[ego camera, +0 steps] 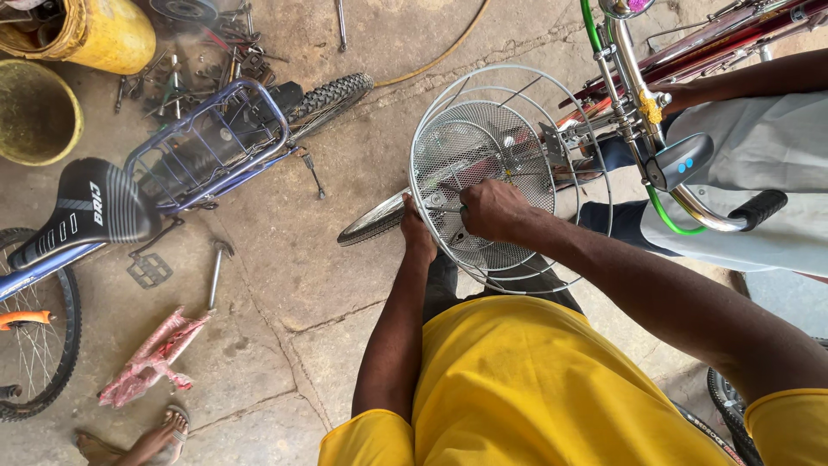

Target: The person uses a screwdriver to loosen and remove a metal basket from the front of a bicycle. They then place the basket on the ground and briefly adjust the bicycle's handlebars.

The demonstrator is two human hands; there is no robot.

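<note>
A silver wire-mesh bicycle basket (483, 164) sits at the front of a bicycle, just ahead of its chrome handlebar (690, 203) and above the front wheel (373, 222); the person's right hand (493, 210) reaches down inside the basket, fingers curled as if around a small part or tool at the basket floor, though what they hold cannot be made out; the left hand (417, 235) grips the near rim, fingers wrapped over the wire. The basket appears seated in place but is still being worked on at its base, so fastening looks unfinished, as a judgement. A second person in pale clothing (759, 164) stands beside the bicycle at right, one arm reaching to the frame, the hand hidden. On the concrete floor (285, 285) to the left lie a blue bicycle (129, 194) on its side, a loose pedal (149, 269), scattered tools (181, 78), a pink rag (151, 358) and yellow buckets (95, 34); a sandalled foot (159, 436) is cut off at the lower edge.
</note>
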